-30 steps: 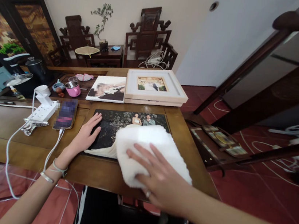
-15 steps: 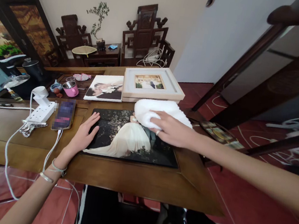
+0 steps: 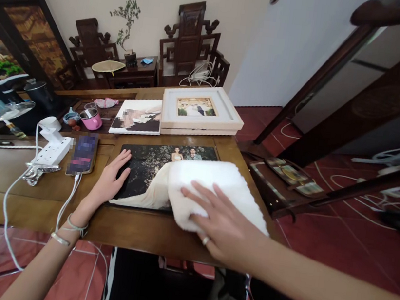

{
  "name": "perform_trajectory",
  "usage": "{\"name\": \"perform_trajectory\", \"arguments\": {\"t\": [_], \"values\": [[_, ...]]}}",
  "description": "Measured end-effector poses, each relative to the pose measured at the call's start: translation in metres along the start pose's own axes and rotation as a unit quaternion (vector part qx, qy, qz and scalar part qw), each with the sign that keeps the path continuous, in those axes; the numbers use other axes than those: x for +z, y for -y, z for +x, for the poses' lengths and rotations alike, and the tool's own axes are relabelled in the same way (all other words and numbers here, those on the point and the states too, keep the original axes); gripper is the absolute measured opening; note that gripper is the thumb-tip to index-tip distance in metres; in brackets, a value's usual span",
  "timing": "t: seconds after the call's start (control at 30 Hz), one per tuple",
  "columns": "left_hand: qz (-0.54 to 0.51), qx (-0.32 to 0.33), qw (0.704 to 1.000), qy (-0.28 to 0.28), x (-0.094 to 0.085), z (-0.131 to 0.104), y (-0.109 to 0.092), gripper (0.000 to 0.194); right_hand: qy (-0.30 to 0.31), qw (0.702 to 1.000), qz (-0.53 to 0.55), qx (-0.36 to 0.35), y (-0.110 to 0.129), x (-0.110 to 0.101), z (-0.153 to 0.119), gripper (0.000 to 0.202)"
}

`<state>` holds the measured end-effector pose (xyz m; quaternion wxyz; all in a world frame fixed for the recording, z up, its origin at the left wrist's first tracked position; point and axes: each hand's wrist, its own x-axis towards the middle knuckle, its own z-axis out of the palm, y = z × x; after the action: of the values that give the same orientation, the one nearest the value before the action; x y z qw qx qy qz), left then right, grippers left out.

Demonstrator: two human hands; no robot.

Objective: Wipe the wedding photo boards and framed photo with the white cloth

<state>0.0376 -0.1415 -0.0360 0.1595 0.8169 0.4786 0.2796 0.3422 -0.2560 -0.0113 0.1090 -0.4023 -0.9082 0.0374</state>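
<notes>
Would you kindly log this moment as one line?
left hand: on photo panel, left edge; right hand: on white cloth; cloth: over panel's right part

White cloth (image 3: pixel 225 183), dark photo panel (image 3: pixel 141 172), brown table (image 3: pixel 126 231).
The cloth is plain white. The panel has a black ground with a pale speckled pattern, and the printed dress (image 3: pixel 158 189) on it is cream. The box frame (image 3: pixel 203 128) has the colour of light wood, and its inner border (image 3: pixel 219 104) is pale grey. The flat print (image 3: pixel 139 118) is mostly white and black. The mug (image 3: pixel 92 121) is pink, and the power strip (image 3: pixel 52 150) and cable (image 3: pixel 76 183) are white. 2 bracelets (image 3: pixel 60 239) are silver and grey-green. The 2 chairs (image 3: pixel 186 50) are dark brown, and the floor (image 3: pixel 317 264) is red, with paler straight lines.
</notes>
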Motion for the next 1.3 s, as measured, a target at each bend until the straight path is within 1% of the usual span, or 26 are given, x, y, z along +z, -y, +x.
{"name": "perform_trajectory", "arguments": {"t": [0.1, 0.2, 0.27, 0.33, 0.4, 0.47, 0.57, 0.67, 0.7, 0.77, 0.83, 0.87, 0.93, 1.03, 1.1, 1.2, 1.27, 1.3], "values": [[-0.001, 0.001, 1.000, 0.000, 0.000, 0.000, 0.000, 0.047, 0.028, 0.999, -0.016, -0.010, -0.045, -0.006, 0.023, 0.030], [-0.003, -0.001, 1.000, 0.000, -0.001, 0.000, -0.001, 0.048, 0.026, 0.999, -0.018, -0.032, -0.089, -0.015, 0.048, 0.027], [-0.003, -0.004, 1.000, 0.001, -0.001, 0.000, -0.002, 0.048, 0.017, 0.999, -0.019, -0.025, -0.108, -0.020, 0.063, 0.024], [-0.002, -0.006, 1.000, 0.001, -0.002, 0.000, -0.002, 0.047, 0.010, 1.000, -0.021, -0.003, -0.115, -0.022, 0.071, 0.024], [-0.002, -0.007, 1.000, 0.000, -0.002, 0.000, -0.002, 0.046, 0.000, 0.999, -0.027, 0.017, -0.110, -0.018, 0.069, 0.025], [-0.003, -0.007, 1.000, -0.002, -0.002, 0.000, -0.002, 0.046, -0.021, 0.999, -0.029, 0.025, -0.094, -0.010, 0.058, 0.025], [-0.002, -0.007, 1.000, -0.001, -0.001, 0.000, -0.002, 0.046, -0.063, 0.998, -0.017, 0.026, -0.056, 0.005, 0.025, 0.024], [0.001, -0.007, 1.000, -0.001, -0.001, 0.001, -0.003, 0.046, -0.098, 0.995, 0.005, -0.002, -0.014, 0.016, -0.008, 0.022], [0.002, -0.007, 1.000, -0.002, 0.000, 0.001, -0.003, 0.046, -0.095, 0.995, 0.017, -0.017, -0.002, 0.017, -0.016, 0.020], [0.004, -0.008, 1.000, -0.001, 0.000, 0.001, -0.003, 0.047, -0.072, 0.996, 0.040, -0.047, 0.016, 0.017, -0.024, 0.019], [0.006, -0.007, 1.000, 0.001, 0.000, 0.001, -0.003, 0.047, -0.032, 0.996, 0.056, -0.066, 0.025, 0.013, -0.021, 0.019], [0.006, -0.005, 1.000, 0.003, 0.000, 0.001, -0.002, 0.047, -0.013, 0.996, 0.061, -0.069, 0.026, 0.010, -0.015, 0.021], [0.008, -0.003, 1.000, 0.005, 0.000, 0.001, -0.002, 0.047, 0.024, 0.996, 0.056, -0.064, 0.020, 0.003, 0.004, 0.027], [0.007, 0.001, 1.000, 0.003, 0.000, 0.001, -0.001, 0.047, 0.063, 0.997, 0.015, -0.043, -0.004, -0.007, 0.043, 0.037], [0.004, 0.003, 1.000, 0.002, 0.000, 0.000, -0.001, 0.047, 0.070, 0.997, -0.018, -0.028, -0.025, -0.011, 0.072, 0.041], [0.001, 0.001, 1.000, 0.004, -0.001, 0.000, -0.001, 0.048, 0.061, 0.998, -0.028, -0.005, -0.051, -0.012, 0.109, 0.039], [0.001, -0.001, 1.000, 0.005, -0.001, 0.000, -0.001, 0.048, 0.052, 0.998, -0.025, 0.016, -0.059, -0.011, 0.125, 0.039], [0.002, -0.002, 1.000, 0.005, -0.001, 0.000, -0.001, 0.048, 0.050, 0.998, -0.025, 0.026, -0.058, -0.010, 0.129, 0.039]]}}
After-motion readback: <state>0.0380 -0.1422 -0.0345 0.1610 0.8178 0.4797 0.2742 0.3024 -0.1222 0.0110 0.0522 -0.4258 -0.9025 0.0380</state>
